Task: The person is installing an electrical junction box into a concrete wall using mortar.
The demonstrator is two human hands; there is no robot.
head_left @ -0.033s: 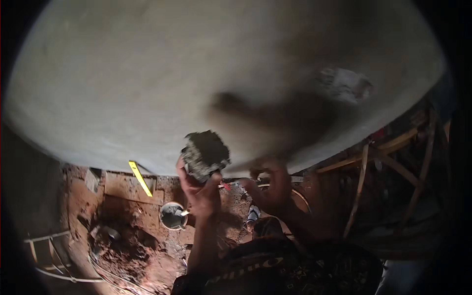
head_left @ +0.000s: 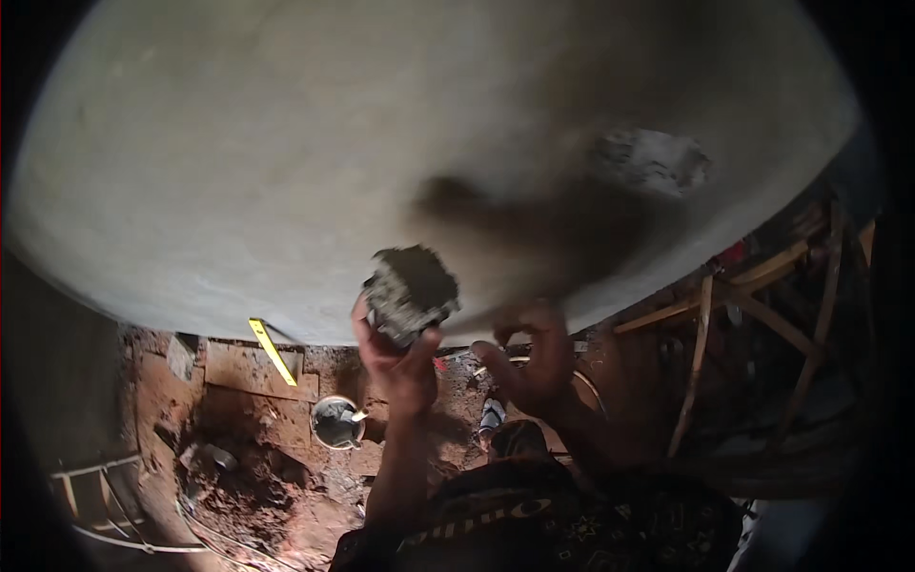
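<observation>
Grey lump (head_left: 412, 294), pointing forward, long axis unclear, gripped in left hand (head_left: 404, 375); right hand (head_left: 536, 372) half-open

The left forearm (head_left: 393, 472) enters from the lower edge and stands nearly upright, its wrist (head_left: 410, 405) roughly in line with it. The left hand (head_left: 404, 374) is cupped in a holding grip, the thumb (head_left: 425, 346) on the right side and the visible fingers (head_left: 361, 319) on the left. The right forearm (head_left: 596, 434) slants up and leftward, in deeper shadow. The right hand (head_left: 534, 370) is beside the left, not touching it; its fingers are bent, and its thumb stands apart from them, pointing left. Finer finger detail there is obscured by shadow.
</observation>
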